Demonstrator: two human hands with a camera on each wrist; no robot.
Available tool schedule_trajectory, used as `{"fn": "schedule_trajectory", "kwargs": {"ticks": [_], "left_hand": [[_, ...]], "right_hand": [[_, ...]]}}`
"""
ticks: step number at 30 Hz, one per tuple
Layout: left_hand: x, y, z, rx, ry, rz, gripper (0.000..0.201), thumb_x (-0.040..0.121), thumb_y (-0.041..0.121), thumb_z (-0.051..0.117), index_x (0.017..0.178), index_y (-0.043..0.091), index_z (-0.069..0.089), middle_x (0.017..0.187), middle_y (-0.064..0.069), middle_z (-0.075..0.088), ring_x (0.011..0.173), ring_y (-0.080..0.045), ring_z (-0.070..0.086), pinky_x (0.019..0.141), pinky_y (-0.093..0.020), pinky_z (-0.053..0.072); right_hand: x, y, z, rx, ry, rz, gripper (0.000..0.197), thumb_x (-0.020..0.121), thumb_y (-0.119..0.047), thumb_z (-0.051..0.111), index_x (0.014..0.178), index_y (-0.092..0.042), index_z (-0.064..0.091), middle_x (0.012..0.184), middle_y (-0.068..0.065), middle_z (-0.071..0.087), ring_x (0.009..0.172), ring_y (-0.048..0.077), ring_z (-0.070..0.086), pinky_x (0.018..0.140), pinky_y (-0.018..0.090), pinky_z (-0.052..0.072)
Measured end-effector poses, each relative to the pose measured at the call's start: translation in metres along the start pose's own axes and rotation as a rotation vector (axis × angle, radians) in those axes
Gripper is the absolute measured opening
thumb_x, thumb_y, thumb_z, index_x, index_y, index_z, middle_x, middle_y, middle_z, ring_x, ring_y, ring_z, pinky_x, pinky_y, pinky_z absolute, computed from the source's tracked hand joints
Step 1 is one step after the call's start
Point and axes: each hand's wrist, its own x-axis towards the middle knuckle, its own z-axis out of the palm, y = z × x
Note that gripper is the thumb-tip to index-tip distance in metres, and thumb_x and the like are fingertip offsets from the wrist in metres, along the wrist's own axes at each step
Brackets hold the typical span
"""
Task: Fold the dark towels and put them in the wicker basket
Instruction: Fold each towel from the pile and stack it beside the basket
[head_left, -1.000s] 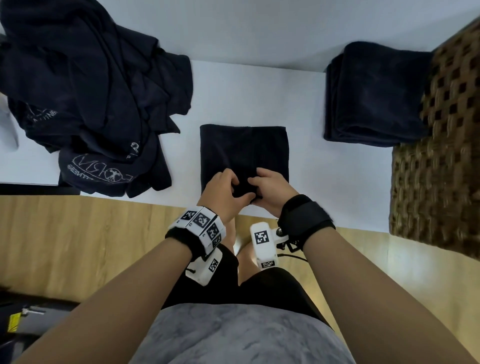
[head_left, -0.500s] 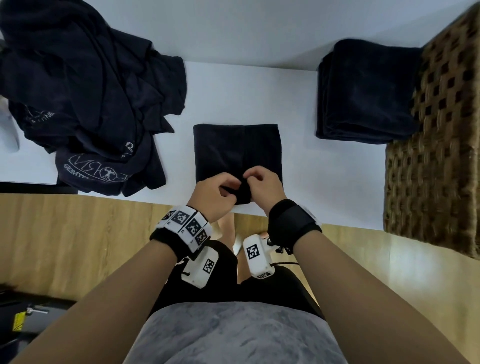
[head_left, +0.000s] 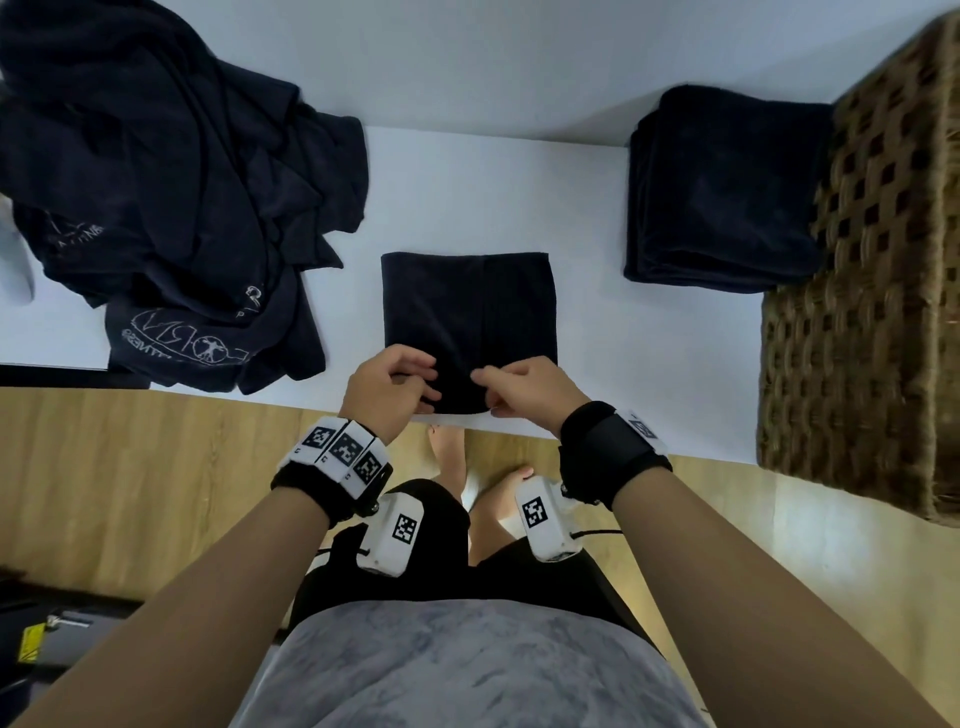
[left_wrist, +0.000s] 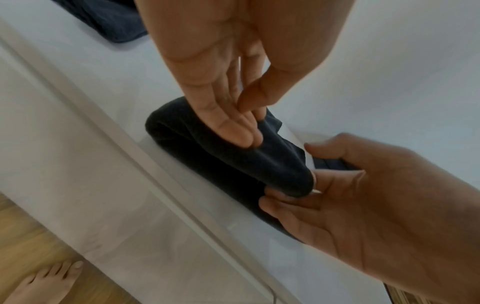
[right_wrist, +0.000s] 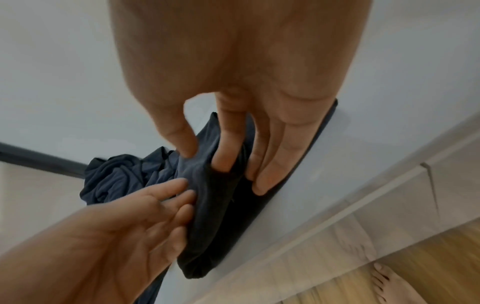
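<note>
White table (head_left: 457, 171), wood floor (head_left: 130, 467); both hands pinch folded towel (head_left: 467, 312).

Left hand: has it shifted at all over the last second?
Yes. The left hand has slid left along the near edge of the folded towel, toward its left corner, opening a gap from the right hand.

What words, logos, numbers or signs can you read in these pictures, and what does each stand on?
White circular logo with lettering on the heap of dark garments: seen upside down, too distorted to read.
Smaller white print at the heap's left edge: illegible.
Wrist bands and wrist cameras: black-and-white square marker codes, no words.
Yellow label at lower left: too small to read.
</note>
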Motion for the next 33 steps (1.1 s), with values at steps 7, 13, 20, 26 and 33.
{"fn": "schedule_trajectory", "kwargs": {"ticks": [7, 13, 20, 26, 33], "left_hand": [[0.020, 0.005, -0.015, 0.288, 0.322, -0.013, 0.018, 0.089, 0.021, 0.063, 0.107, 0.018, 0.061, 0.112, 0.002, 0.057, 0.078, 0.000, 0.052, 0.072, -0.014, 0.036], [0.028, 0.009, -0.021, 0.237, 0.262, -0.015, 0.027, 0.092, 0.031, 0.063, 0.115, 0.019, 0.056, 0.115, 0.004, 0.061, 0.088, -0.006, 0.057, 0.069, -0.013, 0.038], [0.035, 0.012, -0.010, 0.239, 0.153, 0.056, 0.025, 0.094, 0.032, 0.058, 0.119, 0.027, 0.055, 0.117, 0.004, 0.058, 0.089, -0.003, 0.057, 0.077, -0.017, 0.041], [0.040, 0.016, 0.007, 0.305, 0.103, -0.065, 0.054, 0.087, 0.037, 0.067, 0.132, 0.020, 0.045, 0.118, 0.000, 0.057, 0.095, -0.012, 0.058, 0.082, -0.025, 0.042], [0.050, 0.023, 0.015, 0.326, 0.080, -0.141, 0.046, 0.086, 0.036, 0.061, 0.128, 0.019, 0.049, 0.115, 0.004, 0.061, 0.090, -0.009, 0.053, 0.073, -0.020, 0.036]], "right_hand": [[0.019, -0.022, 0.012, 0.173, 0.223, -0.031, 0.071, 0.073, -0.050, 0.080, 0.129, -0.022, 0.047, 0.109, 0.000, 0.062, 0.100, 0.016, 0.064, 0.089, 0.036, 0.057], [0.012, -0.049, 0.015, 0.105, 0.302, -0.267, 0.059, 0.082, -0.016, 0.069, 0.133, -0.037, 0.047, 0.109, -0.008, 0.057, 0.102, 0.009, 0.058, 0.089, 0.025, 0.049], [-0.013, -0.036, -0.026, 0.057, 0.352, -0.382, 0.037, 0.088, -0.007, 0.061, 0.110, -0.034, 0.070, 0.115, -0.009, 0.063, 0.096, 0.010, 0.061, 0.092, 0.032, 0.053], [-0.005, -0.013, -0.037, -0.060, 0.323, -0.250, 0.037, 0.088, -0.006, 0.061, 0.119, -0.026, 0.066, 0.105, -0.002, 0.065, 0.093, 0.019, 0.062, 0.092, 0.042, 0.054], [0.000, -0.005, -0.030, 0.040, 0.457, -0.360, 0.037, 0.087, 0.002, 0.057, 0.105, -0.027, 0.070, 0.107, -0.022, 0.064, 0.096, -0.017, 0.054, 0.089, 0.008, 0.044]]}}
